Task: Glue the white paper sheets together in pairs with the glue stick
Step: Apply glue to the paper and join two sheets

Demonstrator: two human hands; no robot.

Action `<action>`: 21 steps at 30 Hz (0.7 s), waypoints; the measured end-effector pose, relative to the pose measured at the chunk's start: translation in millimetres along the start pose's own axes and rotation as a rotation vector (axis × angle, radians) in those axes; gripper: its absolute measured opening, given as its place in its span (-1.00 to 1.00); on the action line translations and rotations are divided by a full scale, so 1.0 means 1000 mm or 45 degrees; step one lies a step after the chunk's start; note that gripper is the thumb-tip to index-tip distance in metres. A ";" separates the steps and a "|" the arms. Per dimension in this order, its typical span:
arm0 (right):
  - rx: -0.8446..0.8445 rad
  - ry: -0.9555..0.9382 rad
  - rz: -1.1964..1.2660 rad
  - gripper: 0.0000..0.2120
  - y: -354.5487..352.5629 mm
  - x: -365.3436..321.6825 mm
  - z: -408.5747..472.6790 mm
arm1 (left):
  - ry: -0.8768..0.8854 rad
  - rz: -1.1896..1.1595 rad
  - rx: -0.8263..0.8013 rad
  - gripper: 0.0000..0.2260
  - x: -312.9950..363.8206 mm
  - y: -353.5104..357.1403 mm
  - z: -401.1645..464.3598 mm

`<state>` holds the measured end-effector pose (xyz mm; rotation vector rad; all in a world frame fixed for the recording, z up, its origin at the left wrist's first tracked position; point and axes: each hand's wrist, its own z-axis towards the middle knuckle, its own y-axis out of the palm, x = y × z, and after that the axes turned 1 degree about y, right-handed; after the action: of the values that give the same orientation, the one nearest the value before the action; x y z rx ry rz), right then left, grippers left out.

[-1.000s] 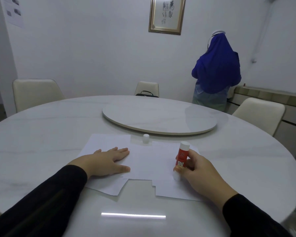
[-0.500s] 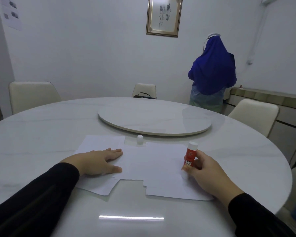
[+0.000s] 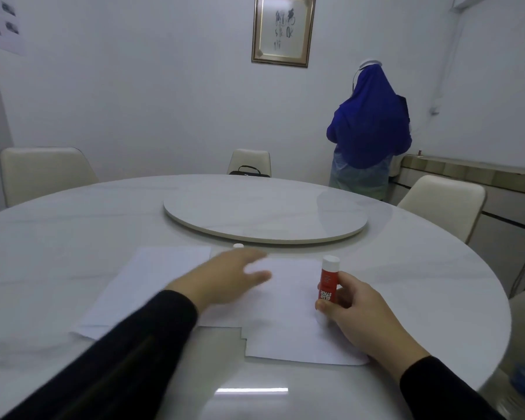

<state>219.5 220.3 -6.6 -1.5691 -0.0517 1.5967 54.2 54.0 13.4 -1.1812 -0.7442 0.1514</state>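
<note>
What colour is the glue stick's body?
Red with white lettering, on the glue stick; head view.

Long black sleeves cover both forearms.

The round worktop looks like polished white marble, glossy enough to mirror a ceiling light. The turntable at its middle has the same smooth sheen. The paper sheets are matt white. The glue stick is smooth plastic, red with a white end. Both sleeves are matt black cloth.
</note>
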 end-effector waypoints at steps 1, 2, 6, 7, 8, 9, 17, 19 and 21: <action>0.003 0.000 0.018 -0.86 0.000 0.000 0.000 | 0.053 -0.010 -0.042 -0.47 0.013 0.017 0.006; 0.008 0.001 0.036 -0.86 0.000 0.000 0.000 | 0.074 0.010 -0.104 -0.44 0.023 0.032 0.010; 0.086 0.101 0.236 -0.93 -0.001 0.009 0.002 | 0.043 0.222 -0.328 -0.38 0.029 0.052 0.024; 0.109 0.176 0.395 -0.97 -0.002 0.010 0.004 | 0.037 0.226 -0.351 -0.38 0.028 0.049 0.024; 0.125 0.256 0.544 -0.99 -0.004 0.012 0.006 | 0.030 0.214 -0.369 -0.38 0.026 0.046 0.024; 0.142 0.320 0.653 -0.96 -0.007 0.012 0.009 | 0.016 0.191 -0.379 -0.37 0.023 0.043 0.022; 0.255 0.130 0.716 -0.90 -0.025 -0.025 0.055 | -0.062 0.090 -0.299 -0.40 -0.001 0.020 0.005; 0.244 0.058 0.526 -0.86 -0.008 -0.035 0.066 | -0.019 0.061 -0.201 -0.47 0.002 0.025 0.006; 0.243 0.012 0.339 -0.81 0.011 -0.036 0.074 | 0.031 0.067 -0.130 -0.50 0.004 0.032 0.008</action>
<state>146.1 231.0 30.7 -1.4798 0.3182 1.7410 60.8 75.4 -11.8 -1.2985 -0.7062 0.1440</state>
